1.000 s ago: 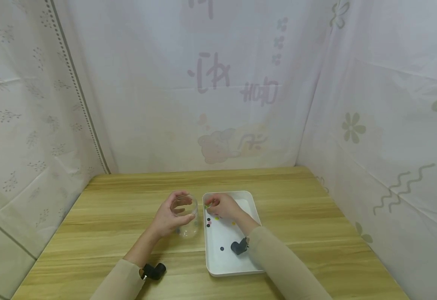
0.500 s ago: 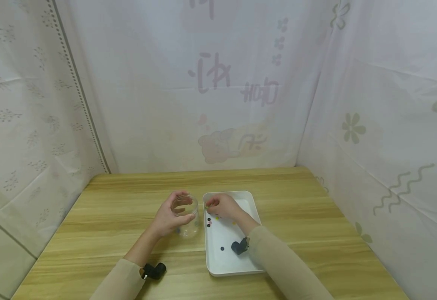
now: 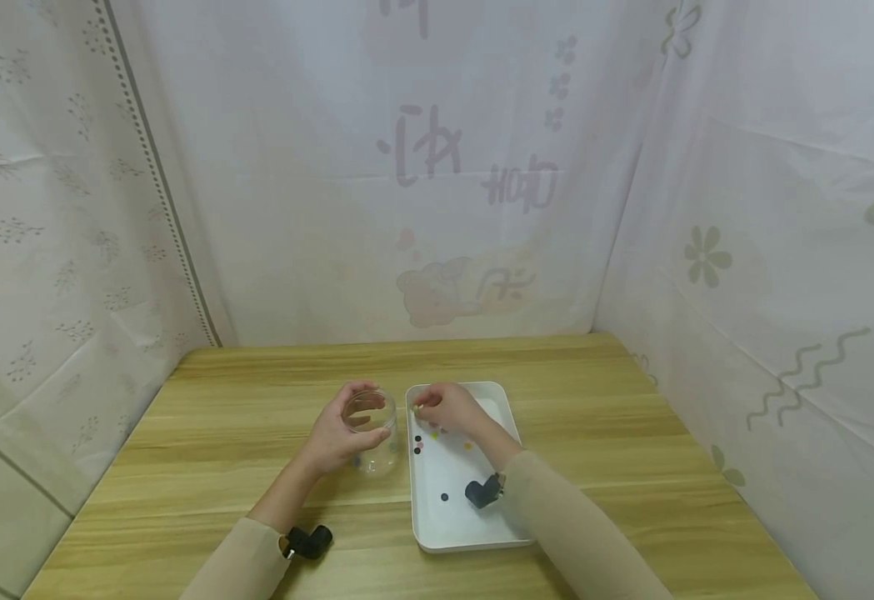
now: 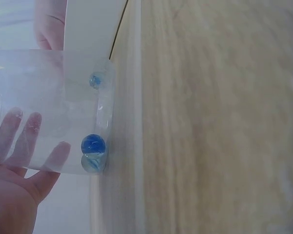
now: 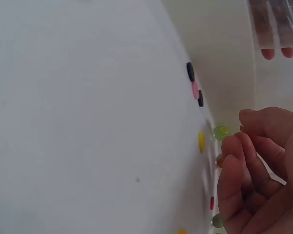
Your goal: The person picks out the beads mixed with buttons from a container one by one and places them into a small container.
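My left hand point(image 3: 342, 432) grips a clear jar point(image 3: 377, 457) around its upper part, upright on the table just left of a white tray point(image 3: 437, 533). Inside the jar, in the left wrist view, lie a deep blue marble point(image 4: 93, 144), a clear marble with a swirl point(image 4: 92, 163) and another blue-and-clear marble point(image 4: 95, 80). My right hand point(image 3: 447, 408) is over the tray's far left corner with fingers bent. In the right wrist view a green marble point(image 5: 220, 132) shows right at its fingertips; whether they pinch it is unclear.
Small flat discs lie in the tray: black point(image 3: 444, 497), pink point(image 5: 195, 90), yellow point(image 5: 201, 142) and orange point(image 3: 468, 446). Another greenish marble point(image 5: 218, 221) lies along the tray wall. Patterned curtains point(image 3: 317, 208) enclose the wooden table point(image 3: 601, 417).
My right hand has shifted slightly up and to the right at the tray's far left corner. The left hand and the jar have stayed in place.
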Tool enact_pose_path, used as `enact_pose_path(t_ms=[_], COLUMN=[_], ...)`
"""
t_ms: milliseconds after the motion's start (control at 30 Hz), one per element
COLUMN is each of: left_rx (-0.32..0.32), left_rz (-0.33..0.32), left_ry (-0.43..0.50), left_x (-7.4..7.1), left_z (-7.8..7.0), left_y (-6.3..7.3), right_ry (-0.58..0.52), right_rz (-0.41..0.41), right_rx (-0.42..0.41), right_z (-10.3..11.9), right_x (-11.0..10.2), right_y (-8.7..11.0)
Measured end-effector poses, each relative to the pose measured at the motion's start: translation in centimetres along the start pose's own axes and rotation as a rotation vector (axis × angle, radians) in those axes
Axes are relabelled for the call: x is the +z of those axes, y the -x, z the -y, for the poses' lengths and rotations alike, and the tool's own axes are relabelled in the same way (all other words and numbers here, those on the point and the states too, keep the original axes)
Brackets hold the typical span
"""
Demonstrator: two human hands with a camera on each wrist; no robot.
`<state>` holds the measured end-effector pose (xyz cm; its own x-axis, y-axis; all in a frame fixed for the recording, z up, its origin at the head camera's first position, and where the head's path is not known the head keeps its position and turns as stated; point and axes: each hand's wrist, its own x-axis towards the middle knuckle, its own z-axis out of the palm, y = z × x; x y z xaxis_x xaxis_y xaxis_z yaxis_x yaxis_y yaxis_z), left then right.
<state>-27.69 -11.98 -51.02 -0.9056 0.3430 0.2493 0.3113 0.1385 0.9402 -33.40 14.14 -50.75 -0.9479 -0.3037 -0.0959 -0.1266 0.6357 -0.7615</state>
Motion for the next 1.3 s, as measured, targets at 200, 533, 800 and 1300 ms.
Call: enact_pose_path(t_ms=[200,533,800,1300], left_rx=[-0.008,-0.004,-0.006,-0.010], left_rz=[-0.006,-0.003,-0.004,-0.014], left_ry=[0.000,0.001,-0.003,-0.007], left_x=[0.0,0.0,0.0,0.1], left_z=[0.0,0.1,0.1,0.0], left_y=[0.1,0.0,0.0,-0.1], right_ry=[-0.029,-0.087,-0.122,-0.171], right_rz=[0.003,-0.015,-0.050,-0.074], right_rx=[0.001,-0.021,-0.061,-0.089], right_z=[0.4,0.8,0.5,0.4], right_x=[-0.8,-2.2,-2.8,-3.6], right_y=[0.2,1.0,1.5,2.7])
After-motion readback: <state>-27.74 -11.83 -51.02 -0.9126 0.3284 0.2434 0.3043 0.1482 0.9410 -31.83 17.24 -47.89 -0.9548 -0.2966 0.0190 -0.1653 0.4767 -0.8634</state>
